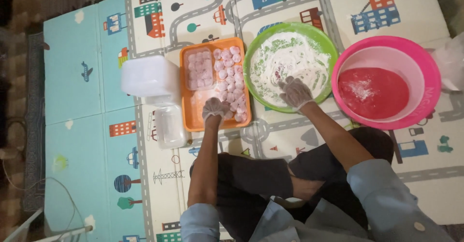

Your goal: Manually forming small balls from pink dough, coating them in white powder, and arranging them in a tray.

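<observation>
My left hand, in a thin clear glove, rests on the orange tray beside rows of pink flour-dusted dough balls; whether it grips one I cannot tell. My gloved right hand reaches into the green bowl, fingers spread in the white flour, close to a pink piece. A clear box of pink balls sits at the tray's far left corner.
A pink basin with red dough lies at the right. Stacked clear plastic containers and another stand left of the tray. Everything rests on a play mat printed with roads and buildings. My crossed legs are below.
</observation>
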